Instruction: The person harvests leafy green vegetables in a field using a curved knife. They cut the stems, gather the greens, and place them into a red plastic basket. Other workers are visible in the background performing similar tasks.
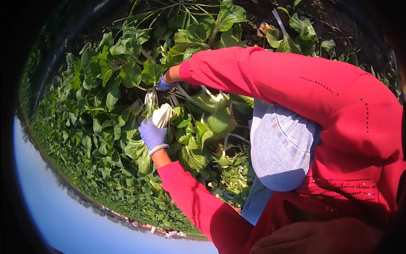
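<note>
My left hand [153, 133], in a purple glove with a pale band at the wrist, grips a head of leafy greens [162, 116], which looks like pak choi. Its thick white base points up out of the fist, and green leaves spread below the hand. Higher in the view, my right hand [165, 83] reaches down among the plants in a similar glove. Beside it are the white stalks [151, 100] of another plant. The right sleeve and leaves hide part of this hand, so its fingers and anything in them cannot be made out.
Dense leafy plants [92, 127] fill the ground ahead. Loose leaves and pale stalks [219, 98] lie close before me. My knee in grey-blue cloth [282, 149] stands near the right arm. Dark soil [336, 19] shows at the top, with grassy blades [180, 8] nearby.
</note>
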Action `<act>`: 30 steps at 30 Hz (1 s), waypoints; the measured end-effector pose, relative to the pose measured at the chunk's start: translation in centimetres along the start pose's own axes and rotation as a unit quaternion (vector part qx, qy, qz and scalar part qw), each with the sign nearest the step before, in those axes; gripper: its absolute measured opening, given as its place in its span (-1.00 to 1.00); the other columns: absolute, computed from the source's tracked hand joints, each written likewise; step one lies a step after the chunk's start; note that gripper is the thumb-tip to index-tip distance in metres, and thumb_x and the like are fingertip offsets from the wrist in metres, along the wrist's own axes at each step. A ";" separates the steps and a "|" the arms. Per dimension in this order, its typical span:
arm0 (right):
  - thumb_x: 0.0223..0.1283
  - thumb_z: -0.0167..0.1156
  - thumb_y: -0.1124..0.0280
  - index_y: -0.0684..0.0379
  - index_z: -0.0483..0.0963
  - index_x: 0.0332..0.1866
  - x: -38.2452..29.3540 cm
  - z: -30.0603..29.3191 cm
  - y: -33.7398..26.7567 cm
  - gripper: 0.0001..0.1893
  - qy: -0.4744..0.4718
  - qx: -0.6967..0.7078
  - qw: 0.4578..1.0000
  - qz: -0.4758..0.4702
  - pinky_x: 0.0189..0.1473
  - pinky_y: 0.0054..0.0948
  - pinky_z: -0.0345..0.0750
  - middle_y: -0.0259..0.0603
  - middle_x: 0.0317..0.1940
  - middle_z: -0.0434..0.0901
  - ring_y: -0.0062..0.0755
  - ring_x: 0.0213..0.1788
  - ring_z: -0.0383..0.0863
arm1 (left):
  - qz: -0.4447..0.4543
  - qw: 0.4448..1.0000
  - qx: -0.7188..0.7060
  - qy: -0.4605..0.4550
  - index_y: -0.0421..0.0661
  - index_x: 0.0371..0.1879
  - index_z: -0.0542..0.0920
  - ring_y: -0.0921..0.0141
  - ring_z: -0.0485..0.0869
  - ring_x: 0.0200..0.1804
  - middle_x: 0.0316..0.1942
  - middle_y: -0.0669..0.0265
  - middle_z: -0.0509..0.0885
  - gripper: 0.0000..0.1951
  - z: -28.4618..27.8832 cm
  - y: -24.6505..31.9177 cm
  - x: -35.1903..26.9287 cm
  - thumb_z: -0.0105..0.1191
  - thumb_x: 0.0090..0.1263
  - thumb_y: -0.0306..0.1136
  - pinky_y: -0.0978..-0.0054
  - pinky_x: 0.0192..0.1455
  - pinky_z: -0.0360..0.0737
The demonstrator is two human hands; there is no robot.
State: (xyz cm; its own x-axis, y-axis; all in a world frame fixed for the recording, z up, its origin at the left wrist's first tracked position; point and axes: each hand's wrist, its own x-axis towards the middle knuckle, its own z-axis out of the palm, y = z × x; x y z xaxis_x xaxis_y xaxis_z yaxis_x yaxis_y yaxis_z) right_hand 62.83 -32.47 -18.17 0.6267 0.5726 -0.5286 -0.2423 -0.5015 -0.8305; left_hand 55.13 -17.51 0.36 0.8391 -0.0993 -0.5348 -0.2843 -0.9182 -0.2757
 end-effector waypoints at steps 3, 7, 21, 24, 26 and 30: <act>0.36 -0.17 0.08 0.08 0.55 -0.40 -4.7 -3.9 0.2 -0.59 -0.158 -0.042 0.983 0.078 -0.40 -0.24 0.47 -0.31 -0.56 0.53 -0.36 -0.55 0.47 | 0.020 1.000 -0.007 0.018 -0.04 0.04 0.59 0.03 0.47 0.10 0.07 0.05 0.51 -0.38 -0.1 0.6 -1.3 0.36 -0.16 -0.28 0.19 0.23 0.46; 0.34 -0.07 -0.14 0.17 0.57 -0.32 -14.3 -6.1 3.3 -0.46 -0.063 -0.017 0.997 0.040 -0.40 -0.29 0.47 -0.23 -0.52 0.58 -0.31 -0.51 0.51 | 0.009 0.991 -0.106 0.076 -0.12 0.02 0.55 -0.02 0.45 0.11 0.09 -0.02 0.50 -0.37 -2.6 0.6 -5.1 0.38 -0.19 -0.34 0.13 0.23 0.43; 0.01 0.46 0.06 0.10 0.57 -0.13 -28.9 -3.9 -12.6 -0.58 0.074 0.448 0.855 -0.251 -0.62 -0.63 0.33 -0.42 -0.50 0.56 -0.70 -0.67 0.37 | 0.083 0.660 -0.693 0.278 -0.19 0.32 0.30 0.32 0.44 0.23 0.21 0.21 0.45 -0.21 -3.1 3.7 -22.6 0.39 0.10 -0.23 0.35 0.38 0.30; -0.11 0.50 -0.06 0.14 0.54 -0.27 -30.7 -2.7 -16.2 -0.50 0.054 0.371 0.898 -0.230 -0.62 -0.60 0.30 -0.41 -0.61 0.42 -0.65 -0.67 0.37 | 0.036 0.584 -0.779 0.224 -0.18 0.41 0.14 0.26 0.38 0.33 0.29 0.12 0.39 -0.06 -2.1 5.9 -25.5 0.42 0.05 -0.29 0.31 0.46 0.19; -0.08 0.50 0.00 0.17 0.52 -0.23 -31.4 -1.4 -18.1 -0.51 0.050 0.338 0.911 -0.230 -0.63 -0.61 0.30 -0.40 -0.61 0.44 -0.66 -0.67 0.39 | 0.074 0.513 -0.828 0.213 -0.18 0.43 0.09 0.22 0.35 0.35 0.31 0.07 0.36 -0.04 -1.6 7.4 -27.8 0.41 0.04 -0.36 0.26 0.48 0.15; -0.09 0.49 0.10 0.21 0.52 -0.20 -32.4 0.3 -20.8 -0.54 0.080 0.255 0.929 -0.255 -0.52 -0.56 0.43 -0.31 -0.53 0.56 -0.58 -0.58 0.53 | 0.052 0.465 -0.847 0.252 -0.20 0.45 0.07 0.21 0.31 0.38 0.34 0.05 0.33 -0.03 -1.9 8.1 -33.3 0.38 0.03 -0.40 0.26 0.50 0.11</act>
State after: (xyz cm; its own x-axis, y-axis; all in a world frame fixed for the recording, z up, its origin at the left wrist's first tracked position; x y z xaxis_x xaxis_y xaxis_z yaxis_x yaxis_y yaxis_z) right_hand 47.34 -40.43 16.17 0.8487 0.5270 -0.0448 -0.1774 0.2038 -0.9628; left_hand 25.75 -22.31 17.46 0.9851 0.1384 -0.1021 0.0795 0.1601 0.9839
